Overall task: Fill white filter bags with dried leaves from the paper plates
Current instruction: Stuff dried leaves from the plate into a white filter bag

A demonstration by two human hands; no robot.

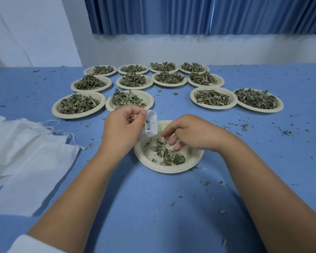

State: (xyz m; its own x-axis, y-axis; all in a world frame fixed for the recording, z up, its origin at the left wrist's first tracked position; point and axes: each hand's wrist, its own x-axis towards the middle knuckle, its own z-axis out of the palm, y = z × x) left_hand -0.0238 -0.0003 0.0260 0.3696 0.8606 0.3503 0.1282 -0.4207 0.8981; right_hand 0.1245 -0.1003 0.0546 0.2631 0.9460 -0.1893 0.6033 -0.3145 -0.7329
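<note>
While over plate rim (164, 170), filter bag (152, 123)

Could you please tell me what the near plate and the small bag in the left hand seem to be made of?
Plate: probably moulded paper pulp, matte cream, judging by its embossed rim. Bag: thin white fabric or non-woven filter paper, matte and soft, since it creases in the left hand.
</note>
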